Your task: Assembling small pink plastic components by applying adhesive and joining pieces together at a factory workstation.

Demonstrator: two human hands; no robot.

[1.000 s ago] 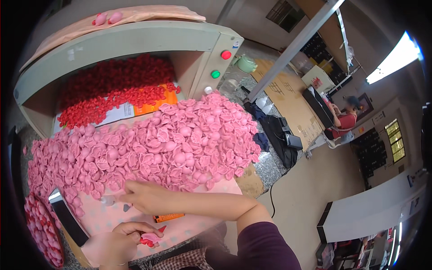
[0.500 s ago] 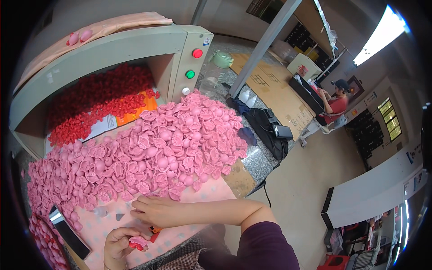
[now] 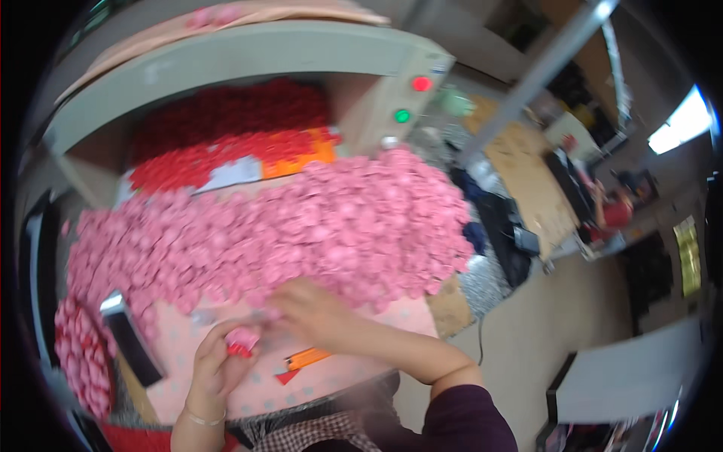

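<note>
A big heap of small pink flower-shaped pieces [image 3: 286,226] covers the pink work surface [image 3: 339,369] in front of me. My left hand [image 3: 218,361] is closed around a small pink and red piece [image 3: 241,343] near the surface's front. My right hand [image 3: 305,309] reaches across to the heap's near edge, its fingers touching the pink pieces next to the left hand. The picture is blurred, so the fingers' exact grip is unclear.
Red pieces [image 3: 218,128] and an orange patch [image 3: 301,151] fill a grey machine's opening [image 3: 226,53] behind the heap, with red [image 3: 421,83] and green [image 3: 402,116] buttons. A dark phone-like slab [image 3: 128,339] lies left. An orange tool [image 3: 307,358] lies near. A seated person [image 3: 614,211] is far right.
My left hand has lifted its small piece up toward the heap. My right hand has drawn closer to it. The view has shifted and blurred.
</note>
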